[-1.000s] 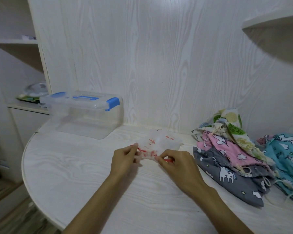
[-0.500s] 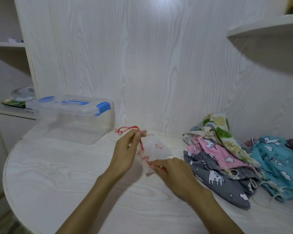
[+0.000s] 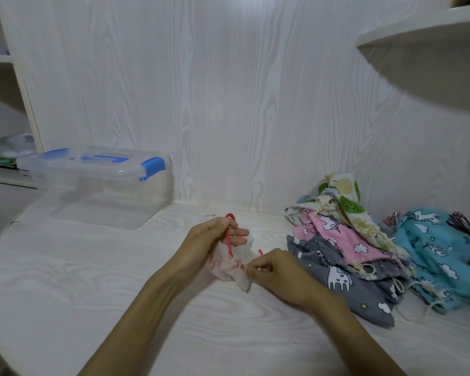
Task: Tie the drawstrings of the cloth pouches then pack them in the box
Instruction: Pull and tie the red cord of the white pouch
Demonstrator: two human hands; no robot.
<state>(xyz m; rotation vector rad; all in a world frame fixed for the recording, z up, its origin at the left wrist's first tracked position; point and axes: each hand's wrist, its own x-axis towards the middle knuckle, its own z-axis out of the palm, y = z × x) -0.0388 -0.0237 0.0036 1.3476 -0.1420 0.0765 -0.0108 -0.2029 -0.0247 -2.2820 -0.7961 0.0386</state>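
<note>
A small white cloth pouch (image 3: 232, 267) with red marks lies bunched between my hands on the white table (image 3: 65, 280). My left hand (image 3: 212, 240) pinches its red drawstring (image 3: 229, 234), which runs up through the fingers. My right hand (image 3: 277, 270) pinches the pouch's near corner and the other red string end. A clear plastic box (image 3: 106, 185) with a blue-latched lid stands shut at the back left. A heap of printed pouches (image 3: 345, 240) lies to the right, grey, pink and leafy ones on top of each other.
A turquoise unicorn pouch (image 3: 434, 253) lies at the far right with a dark red fringe beside it. A wood-grain wall closes the back. A rounded shelf (image 3: 418, 36) juts out top right. Side shelves with small items sit at the left.
The pouch went from flat and spread between both hands to gathered; my left hand pulled the red drawstring up and away. The view has shifted left to right, so the box sits farther left.
</note>
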